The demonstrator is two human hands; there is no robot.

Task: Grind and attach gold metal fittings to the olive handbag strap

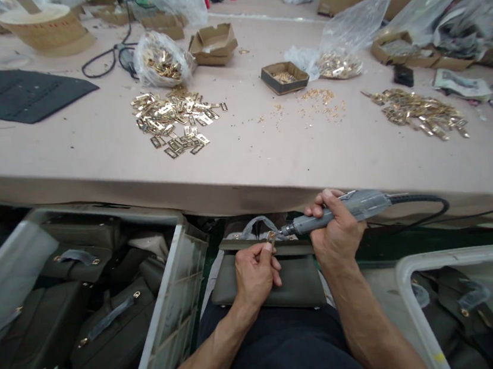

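A dark olive handbag [258, 279] rests across my lap, its plastic-wrapped handle [258, 225] pointing away from me. My left hand [257, 272] pinches a small gold metal fitting [271, 237] above the bag's upper part. In my right hand [338, 227] is a grey electric screwdriver [361, 204], held sideways with its tip pointing left. That tip is at or very near the gold fitting; whether they touch I cannot tell. A black cable leaves the screwdriver's right end.
Gold plates [176, 121], tiny screws [319, 98] and gold pieces [421, 112] lie in piles on the table [262, 164]. A small box [284, 78] holds more screws. Crates of bags stand left [174, 295] and right [405, 285] of me.
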